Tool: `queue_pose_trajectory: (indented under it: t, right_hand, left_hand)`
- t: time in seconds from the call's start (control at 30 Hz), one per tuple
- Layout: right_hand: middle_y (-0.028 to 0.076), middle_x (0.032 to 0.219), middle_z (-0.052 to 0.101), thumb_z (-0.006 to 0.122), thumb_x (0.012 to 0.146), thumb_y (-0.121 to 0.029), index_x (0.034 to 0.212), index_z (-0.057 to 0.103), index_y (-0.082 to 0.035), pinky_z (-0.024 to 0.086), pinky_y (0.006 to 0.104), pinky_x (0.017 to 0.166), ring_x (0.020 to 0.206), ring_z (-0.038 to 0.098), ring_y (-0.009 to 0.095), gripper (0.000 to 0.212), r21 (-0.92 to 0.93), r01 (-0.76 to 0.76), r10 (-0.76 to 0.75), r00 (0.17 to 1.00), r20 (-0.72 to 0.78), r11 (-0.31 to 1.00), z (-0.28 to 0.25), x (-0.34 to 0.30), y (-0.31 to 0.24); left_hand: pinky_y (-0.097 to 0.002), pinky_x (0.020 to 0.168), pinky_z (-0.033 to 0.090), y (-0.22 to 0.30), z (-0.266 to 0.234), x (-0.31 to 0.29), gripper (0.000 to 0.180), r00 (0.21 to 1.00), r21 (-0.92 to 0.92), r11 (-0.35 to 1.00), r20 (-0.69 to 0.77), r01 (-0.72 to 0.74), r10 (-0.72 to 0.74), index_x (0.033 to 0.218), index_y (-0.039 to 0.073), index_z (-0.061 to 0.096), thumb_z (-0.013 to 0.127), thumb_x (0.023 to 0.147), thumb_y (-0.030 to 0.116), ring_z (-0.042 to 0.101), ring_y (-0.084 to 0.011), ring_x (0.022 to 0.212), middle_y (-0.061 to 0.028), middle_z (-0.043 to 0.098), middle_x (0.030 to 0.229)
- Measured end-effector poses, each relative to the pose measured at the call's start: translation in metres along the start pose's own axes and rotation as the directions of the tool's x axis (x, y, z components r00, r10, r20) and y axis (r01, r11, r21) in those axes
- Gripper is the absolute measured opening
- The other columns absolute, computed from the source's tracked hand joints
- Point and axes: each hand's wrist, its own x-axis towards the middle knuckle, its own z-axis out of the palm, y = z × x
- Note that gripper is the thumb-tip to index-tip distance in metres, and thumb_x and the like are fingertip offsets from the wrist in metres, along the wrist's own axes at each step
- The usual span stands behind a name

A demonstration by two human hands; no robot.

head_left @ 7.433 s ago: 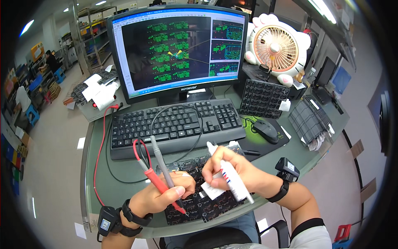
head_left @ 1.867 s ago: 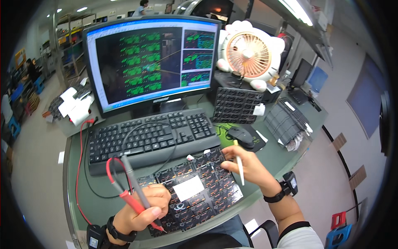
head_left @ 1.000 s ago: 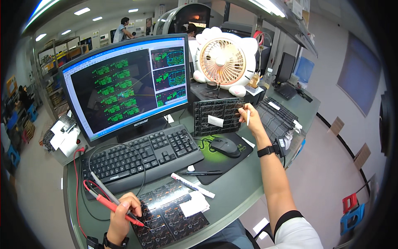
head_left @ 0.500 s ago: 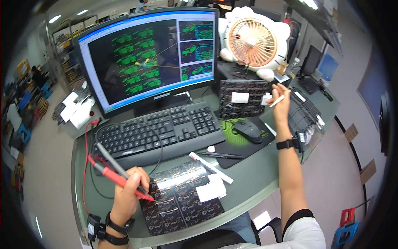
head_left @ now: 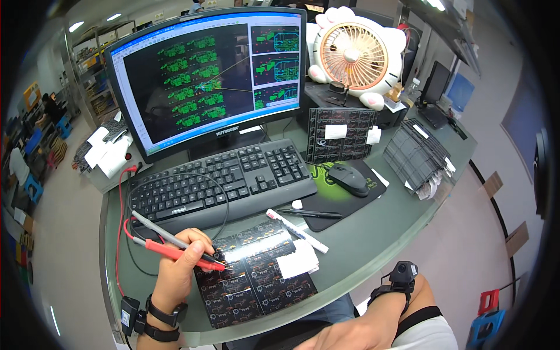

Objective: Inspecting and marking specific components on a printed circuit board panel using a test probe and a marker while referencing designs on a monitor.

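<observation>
Basically, left hand [head_left: 182,265] grip closed round red probe [head_left: 160,248] and grey probe [head_left: 153,224], tips over board panel [head_left: 233,291] on worktop [head_left: 361,239], where a slip could scratch it; right hand [head_left: 356,333] cropped, grip can't tell.

Circuit panel [head_left: 265,280] before keyboard [head_left: 224,181], monitor [head_left: 192,81] behind, mouse [head_left: 348,179] on mat [head_left: 341,203] at right

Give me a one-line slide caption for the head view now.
Left hand holds a red probe and a gray probe over a dark circuit panel, with keyboard and monitor behind.
</observation>
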Motion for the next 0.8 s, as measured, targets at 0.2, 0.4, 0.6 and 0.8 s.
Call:
queue_pose_trajectory:
  t: [0.2, 0.4, 0.6, 0.8]
  right_hand:
    - [0.013, 0.076, 0.06, 0.064, 0.089, -0.007, 0.088, 0.06, 0.005, 0.042, 0.0351, 0.055, 0.063, 0.056, 0.025, 0.012, -0.06, 0.08, -0.088, 0.985, -0.151, 0.995, -0.01, -0.004, 0.01]
    - [0.023, 0.103, 0.066, 0.061, 0.092, -0.009, 0.094, 0.063, 0.005, 0.045, 0.0422, 0.08, 0.086, 0.062, 0.031, 0.014, -0.052, 0.492, -0.494, 0.854, -0.163, 0.869, -0.003, 0.009, 0.021]
    - [0.027, 0.117, 0.061, 0.058, 0.094, -0.009, 0.109, 0.062, 0.01, 0.043, 0.0456, 0.089, 0.104, 0.059, 0.037, 0.024, 0.127, 0.541, -0.529, 0.84, -0.12, 0.831, 0.011, 0.018, 0.03]
    - [0.027, 0.121, 0.06, 0.065, 0.089, -0.005, 0.111, 0.062, 0.011, 0.043, 0.0442, 0.093, 0.111, 0.057, 0.037, 0.027, 0.389, 0.554, -0.462, 0.831, -0.309, 0.736, 0.036, 0.02, 0.042]
  left_hand:
    - [-0.0206, 0.057, 0.043, -0.001, -0.003, -0.004, 0.031, 0.999, 0.035, 0.999, -0.038, -0.028, 0.029, 0.08, 0.0, 0.056, 0.057, 0.093, 0.027, 0.05, -0.0085, 0.062, -0.0073, 0.055, 0.084]
    - [-0.0204, 0.055, 0.04, -0.003, 0.002, -0.002, 0.032, 0.999, 0.068, 0.997, -0.033, -0.023, 0.025, 0.08, 0.002, 0.055, 0.056, 0.093, 0.031, 0.047, -0.0071, 0.062, -0.0048, 0.051, 0.08]
    - [-0.0208, 0.054, 0.041, -0.003, -0.002, -0.002, 0.032, 0.998, 0.058, 0.997, -0.034, -0.048, 0.05, 0.079, 0.001, 0.056, 0.057, 0.092, 0.03, 0.047, -0.0078, 0.061, -0.0062, 0.052, 0.08]
    - [-0.0208, 0.054, 0.041, -0.006, -0.003, 0.0, 0.031, 0.999, 0.068, 0.997, -0.024, -0.043, 0.044, 0.079, 0.001, 0.056, 0.056, 0.092, 0.029, 0.047, -0.0082, 0.06, -0.0067, 0.052, 0.08]
